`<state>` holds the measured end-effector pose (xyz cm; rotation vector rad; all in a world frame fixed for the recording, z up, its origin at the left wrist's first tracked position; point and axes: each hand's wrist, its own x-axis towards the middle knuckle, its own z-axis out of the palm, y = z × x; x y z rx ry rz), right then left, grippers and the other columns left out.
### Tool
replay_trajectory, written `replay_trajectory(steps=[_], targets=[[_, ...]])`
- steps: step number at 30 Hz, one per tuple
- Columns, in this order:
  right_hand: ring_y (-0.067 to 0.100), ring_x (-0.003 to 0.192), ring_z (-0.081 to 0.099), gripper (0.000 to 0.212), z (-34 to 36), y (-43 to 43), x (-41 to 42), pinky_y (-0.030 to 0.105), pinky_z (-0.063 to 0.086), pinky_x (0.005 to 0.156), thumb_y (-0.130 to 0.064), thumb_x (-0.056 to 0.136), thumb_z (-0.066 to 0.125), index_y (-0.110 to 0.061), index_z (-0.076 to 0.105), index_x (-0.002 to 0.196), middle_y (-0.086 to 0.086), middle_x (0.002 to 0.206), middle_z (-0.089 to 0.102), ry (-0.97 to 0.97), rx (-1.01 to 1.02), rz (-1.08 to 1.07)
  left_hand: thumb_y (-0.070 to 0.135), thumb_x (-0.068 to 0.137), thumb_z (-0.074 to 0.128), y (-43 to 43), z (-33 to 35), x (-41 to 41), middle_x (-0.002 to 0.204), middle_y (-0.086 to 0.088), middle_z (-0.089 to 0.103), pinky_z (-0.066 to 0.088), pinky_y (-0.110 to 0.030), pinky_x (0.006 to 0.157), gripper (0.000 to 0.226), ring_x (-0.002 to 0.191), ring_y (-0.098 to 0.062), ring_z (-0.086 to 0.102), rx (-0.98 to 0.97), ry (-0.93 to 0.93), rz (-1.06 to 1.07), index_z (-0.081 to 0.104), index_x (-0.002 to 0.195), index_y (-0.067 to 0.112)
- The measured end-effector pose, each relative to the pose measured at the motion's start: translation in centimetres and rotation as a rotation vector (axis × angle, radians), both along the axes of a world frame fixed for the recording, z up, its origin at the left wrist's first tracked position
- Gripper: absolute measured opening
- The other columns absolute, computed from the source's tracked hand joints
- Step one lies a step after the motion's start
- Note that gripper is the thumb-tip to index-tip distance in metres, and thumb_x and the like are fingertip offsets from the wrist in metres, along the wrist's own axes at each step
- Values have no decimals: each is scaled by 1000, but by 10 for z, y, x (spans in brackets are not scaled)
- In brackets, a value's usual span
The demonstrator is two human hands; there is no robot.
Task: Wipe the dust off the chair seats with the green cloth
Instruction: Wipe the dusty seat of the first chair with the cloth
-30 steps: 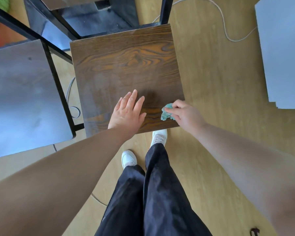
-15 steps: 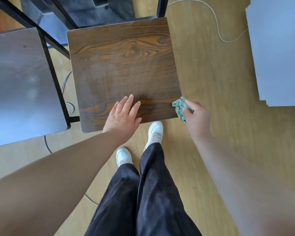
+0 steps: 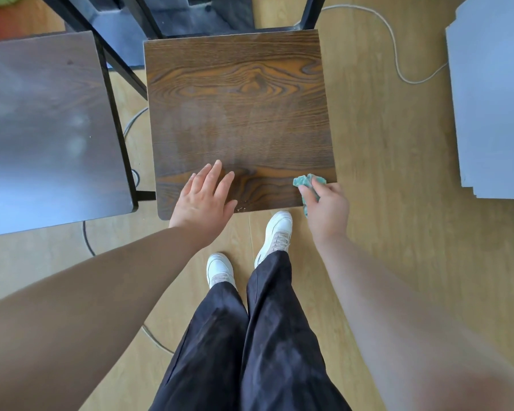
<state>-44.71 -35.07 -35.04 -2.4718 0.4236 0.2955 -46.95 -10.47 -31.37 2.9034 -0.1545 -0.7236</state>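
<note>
Wiping corner of wooden seat with green cloth gripped in right hand, bracing with flat left hand; seemingly yet to reach neighbouring seat.

You wear loose black trousers with a faint sheen, wide at the hem, over white low-top trainers whose lace panels look pale beige, perhaps. Your left hand, right hand and both forearms are bare.
</note>
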Motion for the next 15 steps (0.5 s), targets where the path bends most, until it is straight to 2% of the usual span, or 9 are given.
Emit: replay_trajectory(steps=[4,9,15], targets=[[21,99,61,33,-5,15,-3,26,48,89,-15,94,63,-12,65,127,8,114,57,-11,18,-68,43,105,32,12,1,-9,165,-8,10,9,-42,123,57,152,-26,7,-3,2,22,22,155,19],[7,97,54,32,-3,41,-13,12,38,85,-8,93,63,-13,67,124,3,115,60,-27,7,-34,44,105,32,33,-1,-22,165,-8,9,9,-42,123,57,152,-25,6,-8,7,75,21,156,20],[5,89,52,31,-8,98,-32,18,46,80,-4,89,66,-14,71,118,1,106,62,-72,62,85,44,105,31,59,-3,-37,165,-7,9,8,-42,122,57,152,-26,6,-6,5,136,20,156,20]])
